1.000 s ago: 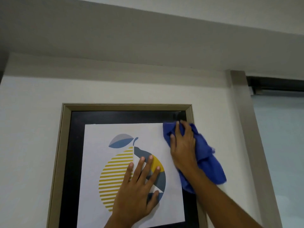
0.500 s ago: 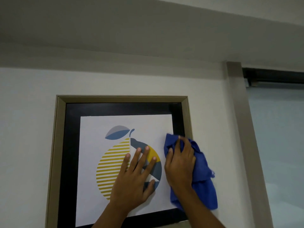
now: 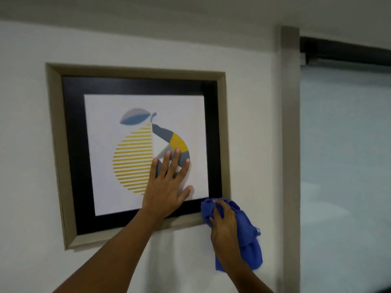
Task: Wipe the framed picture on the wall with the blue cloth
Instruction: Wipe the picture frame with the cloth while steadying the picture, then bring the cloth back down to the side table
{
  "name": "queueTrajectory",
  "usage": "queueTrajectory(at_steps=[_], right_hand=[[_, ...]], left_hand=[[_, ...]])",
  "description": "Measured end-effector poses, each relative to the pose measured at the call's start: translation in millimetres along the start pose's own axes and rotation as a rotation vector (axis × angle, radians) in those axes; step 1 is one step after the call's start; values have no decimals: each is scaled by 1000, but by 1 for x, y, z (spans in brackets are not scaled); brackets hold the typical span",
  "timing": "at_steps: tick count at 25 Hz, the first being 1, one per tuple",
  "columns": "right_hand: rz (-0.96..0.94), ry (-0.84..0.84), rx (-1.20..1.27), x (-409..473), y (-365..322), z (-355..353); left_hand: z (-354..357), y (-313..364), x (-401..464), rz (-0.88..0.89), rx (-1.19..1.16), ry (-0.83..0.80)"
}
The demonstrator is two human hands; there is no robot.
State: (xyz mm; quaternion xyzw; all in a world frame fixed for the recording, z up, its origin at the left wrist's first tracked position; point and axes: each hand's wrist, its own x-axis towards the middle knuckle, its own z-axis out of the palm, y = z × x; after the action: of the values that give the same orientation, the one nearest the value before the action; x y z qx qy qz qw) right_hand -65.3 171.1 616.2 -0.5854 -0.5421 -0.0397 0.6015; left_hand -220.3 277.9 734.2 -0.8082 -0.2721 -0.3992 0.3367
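On my left I see the white wall [image 3: 25, 144] and, hung on it, the framed picture [image 3: 139, 77]: a beige frame, a black mat, and a white print of a yellow-striped fruit with a grey-blue leaf. My left hand [image 3: 167, 187] lies flat on the glass over the lower right part of the print, its fingers [image 3: 166, 163] spread apart and pointing up, the thumb out to the right near the edge of the mat. It holds nothing.

Further right, my right hand [image 3: 224, 225] presses the blue cloth [image 3: 249, 240] against the frame's bottom right corner. Its fingers are curled into the bunched cloth, gripping it; the cloth covers that corner of the frame and hangs down over the wall below it, on the far side of my wrist.

Right of that stands a beige vertical post [image 3: 289, 144], then a pale frosted glass panel [image 3: 347, 155] under a dark top rail [image 3: 342, 52].
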Motion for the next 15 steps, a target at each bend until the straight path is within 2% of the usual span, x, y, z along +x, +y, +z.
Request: queueTrajectory(at_steps=[2, 4, 5, 6, 9, 11, 13, 15], right_hand=[[56, 72, 29, -9, 4, -15], [182, 232, 141, -30, 21, -38], [223, 246, 185, -47, 39, -51], [258, 238, 200, -61, 45, -66], [283, 132, 39, -117, 90, -109], [445, 156, 29, -164, 131, -139], [557, 146, -88, -223, 180, -172], [637, 37, -304, -290, 229, -203]], left_hand=[[19, 36, -28, 100, -100, -72], [40, 81, -58, 199, -175, -147], [53, 110, -74, 227, -227, -194], [64, 137, -86, 240, -276, -238], [93, 225, -125, 257, -409, -354], [112, 286, -154, 318, -476, -425], [129, 349, -191, 385, -550, -504], [146, 419, -243, 422, -684, -621]])
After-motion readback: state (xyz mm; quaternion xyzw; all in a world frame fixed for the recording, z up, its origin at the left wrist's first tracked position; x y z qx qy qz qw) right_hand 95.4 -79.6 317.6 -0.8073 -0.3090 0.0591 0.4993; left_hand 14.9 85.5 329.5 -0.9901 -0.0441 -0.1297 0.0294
